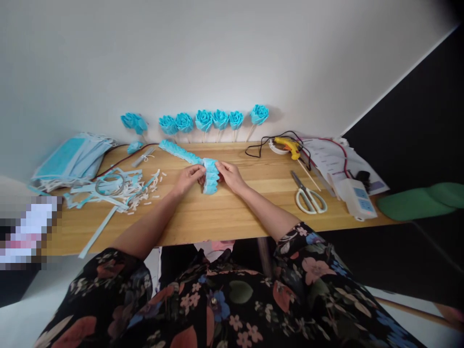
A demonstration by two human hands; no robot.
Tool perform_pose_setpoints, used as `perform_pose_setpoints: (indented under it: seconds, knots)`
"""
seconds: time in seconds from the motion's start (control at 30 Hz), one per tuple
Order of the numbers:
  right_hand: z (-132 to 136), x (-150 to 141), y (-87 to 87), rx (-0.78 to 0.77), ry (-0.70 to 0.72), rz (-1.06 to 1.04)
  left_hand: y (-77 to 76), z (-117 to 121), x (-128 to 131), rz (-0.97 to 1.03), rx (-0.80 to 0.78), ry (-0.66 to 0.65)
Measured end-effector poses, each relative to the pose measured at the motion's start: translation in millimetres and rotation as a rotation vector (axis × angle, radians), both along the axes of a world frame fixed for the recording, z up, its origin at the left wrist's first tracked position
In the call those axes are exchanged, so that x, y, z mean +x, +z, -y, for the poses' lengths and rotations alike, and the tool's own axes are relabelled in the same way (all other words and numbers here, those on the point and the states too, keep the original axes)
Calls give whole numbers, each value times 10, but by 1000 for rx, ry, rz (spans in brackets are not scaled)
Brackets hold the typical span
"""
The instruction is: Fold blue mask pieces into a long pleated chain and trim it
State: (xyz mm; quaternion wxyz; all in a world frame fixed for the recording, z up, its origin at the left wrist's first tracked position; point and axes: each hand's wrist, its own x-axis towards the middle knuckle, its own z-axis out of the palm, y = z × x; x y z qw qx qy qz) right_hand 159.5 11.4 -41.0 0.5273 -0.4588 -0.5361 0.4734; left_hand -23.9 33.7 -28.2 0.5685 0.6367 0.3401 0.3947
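Between my two hands, just above the wooden table, is a light blue strip with a scalloped edge [210, 177]. My left hand [190, 177] pinches its left side near the top. On the opposite side, my right hand [231, 176] grips the scalloped edge with thumb and fingers. A longer blue scalloped strip [181, 151] slants away to the upper left behind my left hand; I cannot tell whether it joins the held piece. Several blue fabric roses on sticks [204, 120] lean along the wall behind.
Stacked blue face masks [70, 158] lie at the left, near cut scraps [123, 191] and a roll of tape [109, 184]. Scissors [308, 197], a yellow glue gun [288, 145] with a black cable, papers [337, 159] and a white power strip [358, 199] occupy the right.
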Motion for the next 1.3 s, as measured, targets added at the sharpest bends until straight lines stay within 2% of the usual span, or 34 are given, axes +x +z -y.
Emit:
perform_pose_setpoints:
  seconds: [0.13, 0.3, 0.6, 0.9, 1.13, 1.3]
  knots:
    - [4, -1, 5, 2, -25, -3, 0, 6, 1, 0, -26, -28]
    - [-2, 14, -18, -52, -6, -62, -34, 4, 28, 28, -54, 20]
    - [46, 28, 52, -56, 127, -34, -5, 9, 37, 9, -32, 46]
    - [4, 21, -55, -46, 72, 66, -19, 6, 49, -27, -11, 34]
    - [17, 35, -18, -41, 113, 29, 26, 37, 49, -14, -14, 65]
    - [17, 56, -13, -63, 112, -16, 57, 61, 17, -4, 19, 134]
